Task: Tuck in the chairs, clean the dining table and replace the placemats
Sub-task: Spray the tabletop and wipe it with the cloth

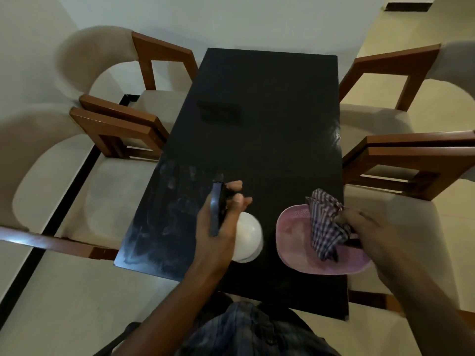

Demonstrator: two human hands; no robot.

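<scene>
1. Left grip (223,211) clamped round a dark flat phone (218,209).
2. Right grip (359,227) pinching the checked cloth (326,224): probably soft, light, best bunched.
3. Over the pink placemat (295,227), near worktop (270,124) edge; probably thin, flexible; lift by rim.

A black rectangular worktop (270,140) carries few things. A dark box (221,113) sits toward its far left part. Near the close edge lie a white round bowl-like thing (248,236) and, just beside it to the right, a pink woven placemat (295,227). Pale smears mark the near left surface.
</scene>
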